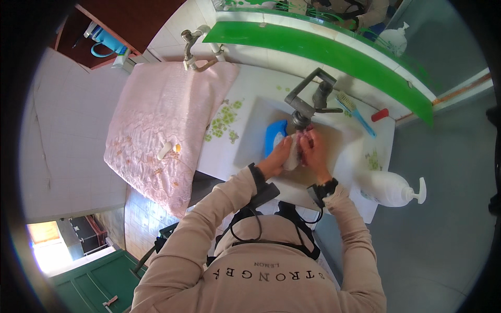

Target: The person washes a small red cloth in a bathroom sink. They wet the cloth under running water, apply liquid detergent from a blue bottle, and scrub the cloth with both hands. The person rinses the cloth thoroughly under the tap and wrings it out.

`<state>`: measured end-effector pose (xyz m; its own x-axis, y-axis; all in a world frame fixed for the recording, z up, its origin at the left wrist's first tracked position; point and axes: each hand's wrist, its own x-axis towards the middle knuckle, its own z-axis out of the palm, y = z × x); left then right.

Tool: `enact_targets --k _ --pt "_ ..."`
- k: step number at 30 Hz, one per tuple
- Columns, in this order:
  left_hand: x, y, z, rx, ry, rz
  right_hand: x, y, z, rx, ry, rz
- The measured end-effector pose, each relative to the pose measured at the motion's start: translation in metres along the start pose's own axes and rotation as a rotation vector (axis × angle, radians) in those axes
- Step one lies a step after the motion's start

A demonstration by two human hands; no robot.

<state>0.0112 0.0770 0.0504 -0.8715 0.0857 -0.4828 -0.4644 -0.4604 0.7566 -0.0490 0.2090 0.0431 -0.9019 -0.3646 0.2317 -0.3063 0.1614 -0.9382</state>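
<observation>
My left hand grips a pale, whitish item, blurred, under the dark faucet in the washbasin. Close against it, my right hand holds a reddish-pink mesh-like thing, pressed to the pale item. The two hands are side by side, and their fingertips partly hide what they hold. Just left of my left hand a blue packet or container stands in the basin. Whether water runs from the faucet cannot be told.
Right of the faucet lie a blue-handled brush and a red object. A white pump bottle lies near the right counter edge. At left, a pink embroidered cloth carries a small whitish item. A metal tap rises behind it.
</observation>
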Motion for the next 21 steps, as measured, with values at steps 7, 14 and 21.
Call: enact_targets --k 7,14,21 --pt "0.008 -0.01 -0.015 0.575 0.138 0.37 0.007 -0.018 0.003 0.036 0.006 0.268" --pt "-0.021 0.027 -0.021 1.074 0.127 0.443 0.007 0.067 -0.025 0.09 -0.042 0.523" --pt "-0.033 0.038 -0.054 1.237 0.479 0.426 -0.035 0.134 -0.02 -0.903 -0.437 0.401"
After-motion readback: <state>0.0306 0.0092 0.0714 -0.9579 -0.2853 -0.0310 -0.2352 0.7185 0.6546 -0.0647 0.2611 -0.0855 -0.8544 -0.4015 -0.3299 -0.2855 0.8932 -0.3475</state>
